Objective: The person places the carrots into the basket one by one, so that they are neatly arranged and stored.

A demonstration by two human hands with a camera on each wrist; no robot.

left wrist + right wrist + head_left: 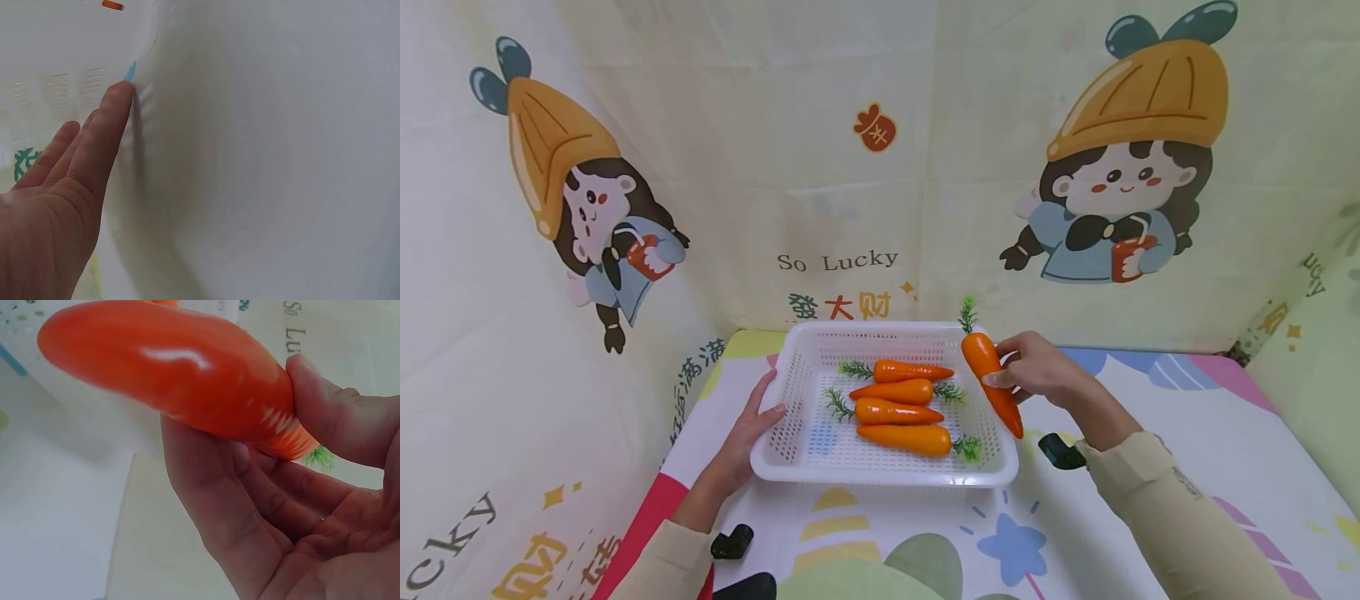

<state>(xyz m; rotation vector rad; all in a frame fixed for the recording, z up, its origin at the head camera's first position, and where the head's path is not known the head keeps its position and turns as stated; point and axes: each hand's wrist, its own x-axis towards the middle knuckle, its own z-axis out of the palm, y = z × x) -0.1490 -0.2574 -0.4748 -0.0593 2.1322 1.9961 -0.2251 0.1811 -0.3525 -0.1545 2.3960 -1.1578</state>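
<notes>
A white plastic basket (880,482) with slotted walls stands on the table. Several orange toy carrots (901,411) with green leafy tops lie inside, roughly side by side. My right hand (1041,367) holds another carrot (992,383) between thumb and fingers at the basket's right rim, its leafy top up and its tip slanting down to the right. The right wrist view shows the thumb and fingers pinching this carrot (169,369) close up. At the left end, my left hand (748,429) rests against the basket with its fingers straight; the left wrist view shows fingertips (119,94) touching the outer wall.
The table cloth (827,550) carries coloured prints. A printed fabric backdrop (760,167) rises close behind the basket and along the left and right sides. Dark camera pieces (732,542) sit by the wrists.
</notes>
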